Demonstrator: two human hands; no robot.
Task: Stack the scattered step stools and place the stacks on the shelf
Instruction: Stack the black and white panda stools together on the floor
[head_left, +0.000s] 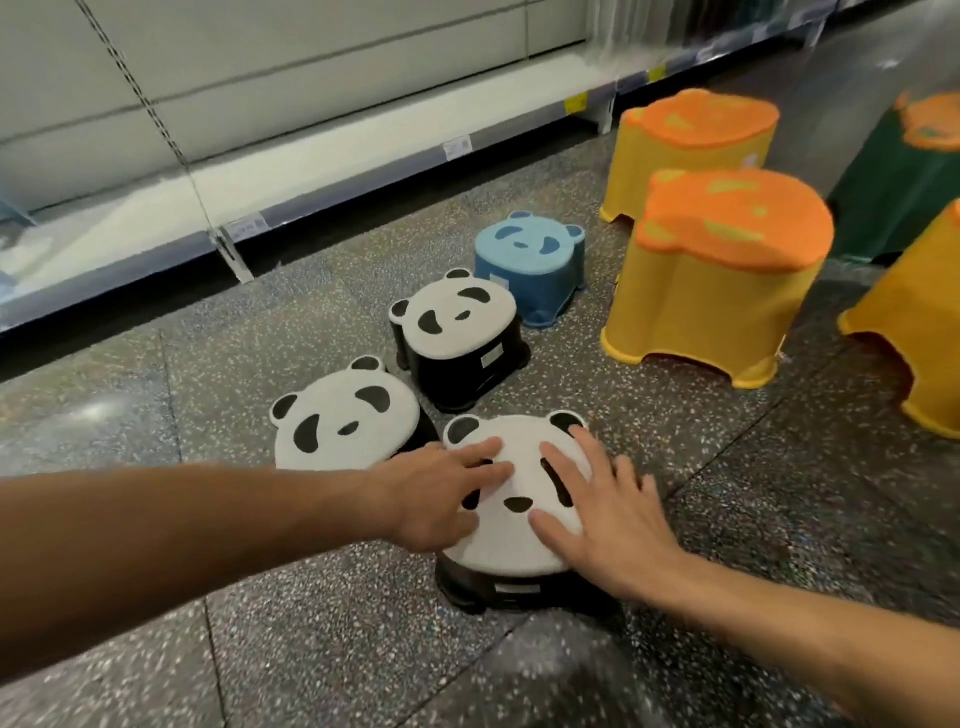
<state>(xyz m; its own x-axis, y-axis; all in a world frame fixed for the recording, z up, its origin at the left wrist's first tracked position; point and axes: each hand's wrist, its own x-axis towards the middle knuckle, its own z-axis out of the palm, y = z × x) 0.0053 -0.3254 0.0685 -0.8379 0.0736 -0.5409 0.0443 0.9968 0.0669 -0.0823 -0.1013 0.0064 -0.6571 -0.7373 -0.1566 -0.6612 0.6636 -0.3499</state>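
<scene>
Your left hand (441, 499) and right hand (597, 514) lie flat, fingers spread, on the white top of the nearest panda stool (511, 512) — each grip wide, closed on nothing. Touching its left edge is a second panda stool (343, 415); behind stand a third panda stool (460, 338) and a blue stool (532, 265), all on the speckled floor (311, 649). Tall yellow stools (717, 275) crowd the right side — the low shelf (260, 182) runs beyond, left.
</scene>
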